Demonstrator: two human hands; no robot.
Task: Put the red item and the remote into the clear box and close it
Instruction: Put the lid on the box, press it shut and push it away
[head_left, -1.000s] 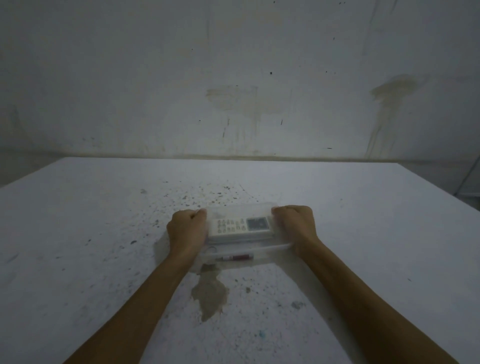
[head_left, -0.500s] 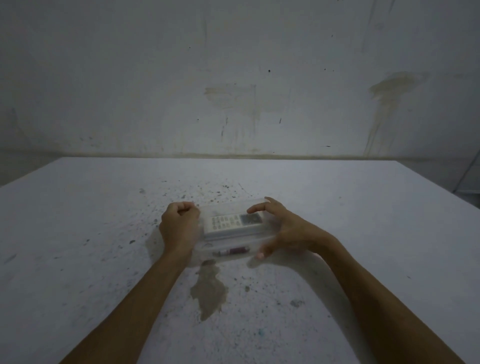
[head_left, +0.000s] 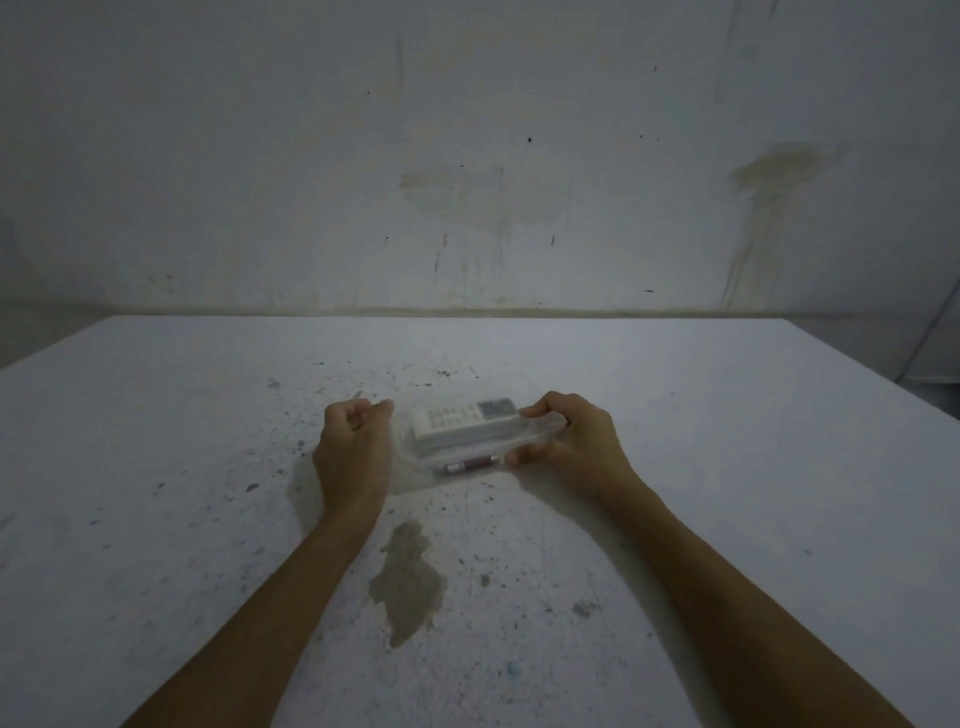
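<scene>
The clear box (head_left: 415, 480) lies on the white table between my two hands, with its lid down over the contents. Inside it the white remote (head_left: 462, 422) lies lengthwise, its small screen toward the right. The red item (head_left: 470, 465), a thin pen-like stick, lies in front of the remote, also inside. My left hand (head_left: 350, 454) is curled in a fist against the box's left end. My right hand (head_left: 569, 444) grips the right end, fingers on top and thumb at the front edge.
The white table (head_left: 727, 467) is speckled with dark spots, and a brown stain (head_left: 410, 582) sits just in front of the box. A stained grey wall (head_left: 467, 156) rises behind the table's far edge.
My right hand opened and shifted onto the box half a second ago, and now it has closed again on the right end. The box turned slightly. My left hand stayed at the left end.
</scene>
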